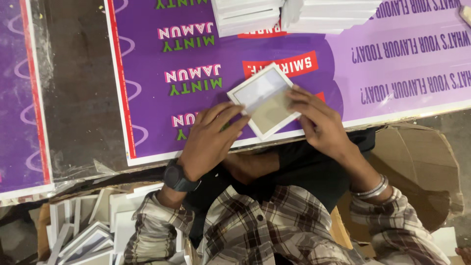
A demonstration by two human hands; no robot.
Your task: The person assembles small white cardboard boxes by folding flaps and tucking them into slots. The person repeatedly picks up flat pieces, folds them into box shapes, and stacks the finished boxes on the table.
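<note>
Both hands are on one small square white frame with a pale glassy centre (265,100), which lies tilted like a diamond on the big purple printed board (196,113), just above the board's near white edge. The left hand (211,137) comes in from seven o'clock, fingers spread flat, fingertips pressing the frame's lower left side; it is not clenched, more pinning than gripping. A black wristwatch (179,177) sits on that wrist. The right hand (319,122) reaches in from five o'clock, fingers curled over the frame's right corner, grasping its edge; a silver bangle (375,189) circles that wrist. Both sleeves are a brown-and-white checked shirt (265,221).

Up at twelve o'clock, well apart from the hands, stand two stacks of white flat frames (294,14) on the board. Down at eight o'clock, a heap of loose white frames (93,230) fills an open box below the board's edge. At four o'clock sits a torn brown cardboard box (422,167). At nine o'clock a second purple board (19,98) lies across a dark gap from the first.
</note>
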